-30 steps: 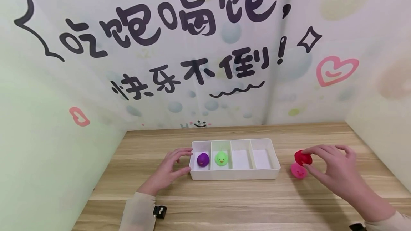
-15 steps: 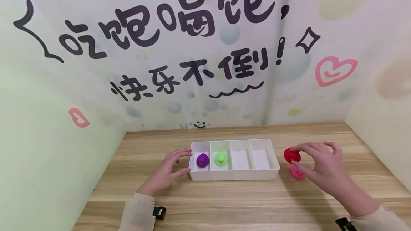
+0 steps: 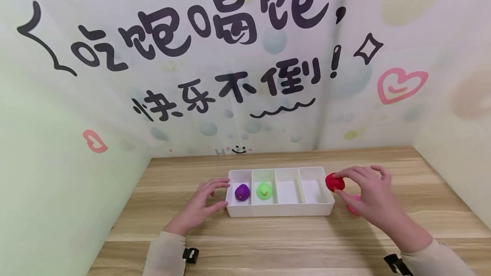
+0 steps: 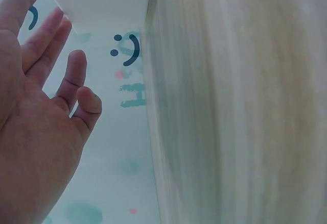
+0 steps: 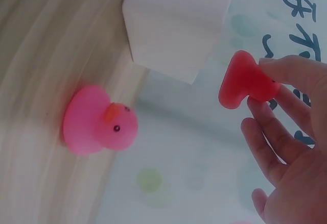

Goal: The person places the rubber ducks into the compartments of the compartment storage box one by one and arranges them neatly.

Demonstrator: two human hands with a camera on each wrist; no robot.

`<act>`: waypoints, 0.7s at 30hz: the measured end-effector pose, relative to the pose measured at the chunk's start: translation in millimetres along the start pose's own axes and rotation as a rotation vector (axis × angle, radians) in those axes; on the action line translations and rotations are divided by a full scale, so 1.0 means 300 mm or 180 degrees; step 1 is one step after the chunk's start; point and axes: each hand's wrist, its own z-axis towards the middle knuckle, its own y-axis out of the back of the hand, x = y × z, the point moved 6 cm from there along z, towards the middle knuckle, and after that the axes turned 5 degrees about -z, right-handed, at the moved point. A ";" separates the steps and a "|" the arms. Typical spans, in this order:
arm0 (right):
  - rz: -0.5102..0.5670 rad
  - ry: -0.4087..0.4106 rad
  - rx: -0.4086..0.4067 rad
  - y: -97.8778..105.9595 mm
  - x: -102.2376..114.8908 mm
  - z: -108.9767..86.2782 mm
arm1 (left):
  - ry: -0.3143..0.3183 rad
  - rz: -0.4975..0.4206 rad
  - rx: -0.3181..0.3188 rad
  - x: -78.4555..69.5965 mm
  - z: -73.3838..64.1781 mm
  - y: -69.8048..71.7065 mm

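Observation:
Between thumb and fingers, my right hand (image 3: 370, 193) pinches a red rubber duck (image 3: 335, 182), raised beside the right end of a white four-part box (image 3: 280, 210). The right wrist view shows this red duck (image 5: 242, 81) in the fingertips, above the table. My left hand (image 3: 203, 197) touches the box's left end with thumb and fingertips spread apart. Inside the box, a purple duck (image 3: 242, 192) sits in the leftmost compartment and a green duck (image 3: 264, 191) in the one beside it. A pink duck (image 5: 99, 122) stands on the table, partly hidden behind my right hand in the head view.
The wood-grain table (image 3: 268, 242) runs back to a wall hanging (image 3: 192, 131) with large printed characters. Pale side walls (image 3: 57, 182) close off the left and right.
My right hand has moved left with the red duck, from above the pink duck to the box's right edge. The left hand has stayed at the box's left end.

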 end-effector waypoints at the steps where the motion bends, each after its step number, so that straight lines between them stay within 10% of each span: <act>1: 0.0011 -0.0009 -0.0001 -0.004 0.002 0.003 | -0.0004 -0.0006 -0.0002 0.002 0.000 -0.001; 21: 0.0227 0.0064 -0.0006 -0.098 0.076 0.062 | -0.0107 0.0018 -0.0046 0.007 -0.001 -0.004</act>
